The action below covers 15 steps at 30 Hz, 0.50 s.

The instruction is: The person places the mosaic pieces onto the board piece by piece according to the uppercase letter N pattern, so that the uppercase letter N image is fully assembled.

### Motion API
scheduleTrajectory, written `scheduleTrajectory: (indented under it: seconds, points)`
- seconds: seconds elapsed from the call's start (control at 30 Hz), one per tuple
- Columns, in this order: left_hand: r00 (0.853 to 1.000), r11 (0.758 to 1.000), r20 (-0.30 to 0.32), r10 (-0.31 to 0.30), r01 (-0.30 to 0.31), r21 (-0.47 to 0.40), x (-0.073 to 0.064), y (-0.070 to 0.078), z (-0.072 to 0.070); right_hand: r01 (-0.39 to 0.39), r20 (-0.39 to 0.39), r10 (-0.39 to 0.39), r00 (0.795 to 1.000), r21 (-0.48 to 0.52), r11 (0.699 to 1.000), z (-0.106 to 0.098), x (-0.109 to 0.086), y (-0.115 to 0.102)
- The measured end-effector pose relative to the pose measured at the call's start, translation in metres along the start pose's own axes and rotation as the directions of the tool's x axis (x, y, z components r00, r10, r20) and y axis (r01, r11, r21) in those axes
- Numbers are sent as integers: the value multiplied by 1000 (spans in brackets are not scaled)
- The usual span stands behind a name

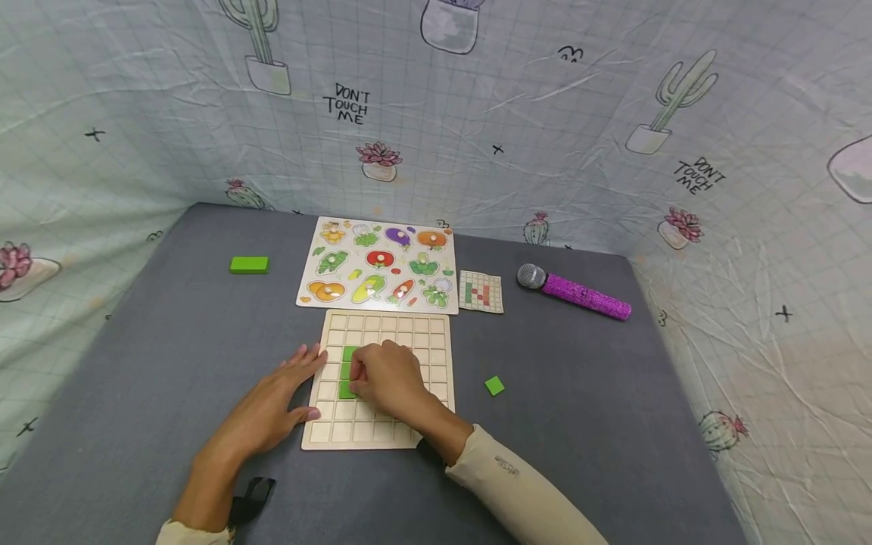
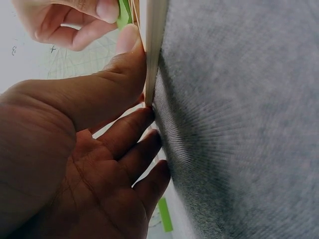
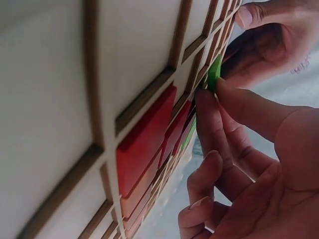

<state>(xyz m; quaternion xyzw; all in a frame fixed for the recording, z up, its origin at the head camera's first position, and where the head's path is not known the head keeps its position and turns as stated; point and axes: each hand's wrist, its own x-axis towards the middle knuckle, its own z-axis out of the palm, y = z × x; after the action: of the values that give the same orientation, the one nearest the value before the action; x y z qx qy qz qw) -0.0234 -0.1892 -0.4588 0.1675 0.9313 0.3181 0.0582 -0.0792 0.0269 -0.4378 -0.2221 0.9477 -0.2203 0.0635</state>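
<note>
My right hand [image 1: 391, 376] is over the wooden grid board [image 1: 381, 435], its thumb and fingertips pinching a green square tile [image 3: 214, 73], which is tilted against the grid in the right wrist view. Green tiles [image 1: 350, 353] form a column toward the board's left side, partly covered by that hand. Red tiles [image 3: 147, 142] sit in grid cells in the right wrist view; from the head, the hand hides them. My left hand [image 1: 269, 405] rests at the board's left edge, thumb and fingertips touching it, fingers fairly straight.
A loose green tile [image 1: 494, 386] lies right of the board. Behind it are a vegetable peg puzzle [image 1: 354, 274] and a small pattern card [image 1: 481, 303]. A purple microphone [image 1: 579, 293] lies at the right, a green block [image 1: 249, 265] at the back left. Printed cloth surrounds the table.
</note>
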Motion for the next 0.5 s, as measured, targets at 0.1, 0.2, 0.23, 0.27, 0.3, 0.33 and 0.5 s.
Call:
scheduleTrajectory:
  seconds: [0.1, 0.2, 0.23, 0.27, 0.3, 0.33, 0.5]
  points:
    - [1000, 1000, -2, 8, -8, -5, 0, 0, -1, 8, 10, -8, 1000, -31, 999, 2, 1, -2]
    - [1000, 1000, 5, 4, -4, -6, 0, -1, -1, 11, 15, -10, 1000, -46, 999, 3, 2, -3]
    - [1000, 1000, 5, 4, -4, -6, 0, -1, -2, 12, 18, -12, 1000, -50, 999, 3, 3, -3]
    - [1000, 1000, 7, 2, -2, -4, 0, -1, -2, 13, 20, -12, 1000, -49, 999, 3, 3, -3]
    - [1000, 1000, 7, 3, -3, -4, 0, -1, -2, 12, 24, -10, 1000, -48, 999, 2, 3, -3]
    - [1000, 1000, 7, 1, -1, -3, 0, 0, -2, 12, 28, -10, 1000, -43, 999, 2, 3, -3]
    - [1000, 1000, 10, -7, 7, 3, 0, 1, -3, 37, 45, -37, 998, -1, 999, -3, -1, 2]
